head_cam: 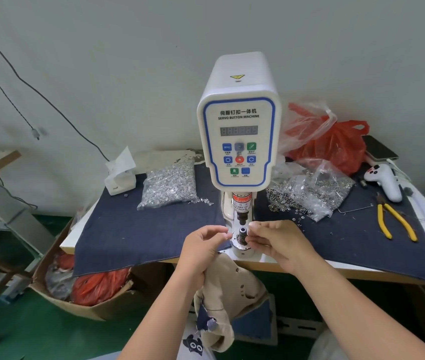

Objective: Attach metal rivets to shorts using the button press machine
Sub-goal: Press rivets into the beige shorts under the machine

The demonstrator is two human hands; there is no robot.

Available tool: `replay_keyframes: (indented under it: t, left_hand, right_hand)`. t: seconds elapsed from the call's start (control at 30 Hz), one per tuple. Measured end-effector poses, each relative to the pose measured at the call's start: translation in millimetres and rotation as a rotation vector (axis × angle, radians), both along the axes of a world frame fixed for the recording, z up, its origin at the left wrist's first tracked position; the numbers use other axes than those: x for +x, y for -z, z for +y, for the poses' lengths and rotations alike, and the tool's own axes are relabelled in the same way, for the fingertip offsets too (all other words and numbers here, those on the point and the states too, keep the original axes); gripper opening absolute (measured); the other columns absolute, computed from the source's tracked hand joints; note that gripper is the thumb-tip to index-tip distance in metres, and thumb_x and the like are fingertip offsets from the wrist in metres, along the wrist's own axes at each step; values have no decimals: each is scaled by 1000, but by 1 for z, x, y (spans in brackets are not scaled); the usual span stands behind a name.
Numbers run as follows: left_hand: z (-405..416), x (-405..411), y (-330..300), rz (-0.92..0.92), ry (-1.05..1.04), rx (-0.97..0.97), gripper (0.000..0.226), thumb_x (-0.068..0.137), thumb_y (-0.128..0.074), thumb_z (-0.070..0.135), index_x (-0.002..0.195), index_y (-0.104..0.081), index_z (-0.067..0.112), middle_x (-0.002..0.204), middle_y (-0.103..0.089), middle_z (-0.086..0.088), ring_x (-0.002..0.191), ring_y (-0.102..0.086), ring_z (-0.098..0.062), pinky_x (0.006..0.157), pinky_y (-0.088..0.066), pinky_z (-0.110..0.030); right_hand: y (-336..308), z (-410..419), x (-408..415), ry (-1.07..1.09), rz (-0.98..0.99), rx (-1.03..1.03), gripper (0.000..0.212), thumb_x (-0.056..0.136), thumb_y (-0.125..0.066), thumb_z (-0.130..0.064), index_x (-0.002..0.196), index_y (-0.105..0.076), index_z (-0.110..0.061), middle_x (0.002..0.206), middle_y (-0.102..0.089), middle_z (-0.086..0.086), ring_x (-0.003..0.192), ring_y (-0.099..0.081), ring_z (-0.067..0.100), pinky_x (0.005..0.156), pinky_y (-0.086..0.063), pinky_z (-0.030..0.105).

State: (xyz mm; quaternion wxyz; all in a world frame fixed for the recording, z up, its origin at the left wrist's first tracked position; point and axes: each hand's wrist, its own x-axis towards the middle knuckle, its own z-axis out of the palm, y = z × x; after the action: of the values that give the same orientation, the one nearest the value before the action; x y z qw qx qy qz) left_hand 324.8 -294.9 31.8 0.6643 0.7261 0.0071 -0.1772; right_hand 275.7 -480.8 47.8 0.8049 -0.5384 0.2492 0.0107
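Hands flank the lower die (241, 236) of the press (238, 131), at table (349, 271) edge. My left hand (203, 252) sits at 9 o'clock of the die, its lower fingers curled round the beige shorts (225, 292), its thumb and forefinger pinched near the die; whether a rivet lies between them I cannot tell. My right hand (275, 241) sits at 3 o'clock, fingertips pinched just beside the die stem, contents too small to make out. The shorts hang below the table edge at 6 o'clock of the die, long axis running down towards me. Judgement: the cloth must rise toward 12 o'clock onto the die, and the left hand, already gripping it, is the nearer one.
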Motion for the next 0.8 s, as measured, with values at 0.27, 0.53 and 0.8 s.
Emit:
replay_keyframes:
  t: [0.27,0.53,0.8]
  left_hand:
    - [-3,2,1,62,26,-36,17,80,-91,27,97,-85,24,99,-82,6,103,-75,-15,97,-59,-38]
    - [-10,3,6,23,-10,-69,5,89,-83,20,93,-84,23,94,-82,3,79,-72,-2,67,-55,-18]
    - [-20,3,4,-141,29,2,6,91,-82,22,97,-84,23,94,-81,9,89,-74,2,73,-52,-12]
  right_hand:
    - [-9,5,2,-20,60,214,8,92,-69,2,88,-71,8,74,-73,19,64,-73,23,58,-62,28]
    - [-10,5,3,-30,64,351,12,94,-65,1,92,-70,12,80,-73,22,68,-74,25,59,-63,30]
    - [-6,-12,2,-118,99,264,16,91,-69,-7,95,-80,3,76,-72,14,61,-70,19,55,-59,26]
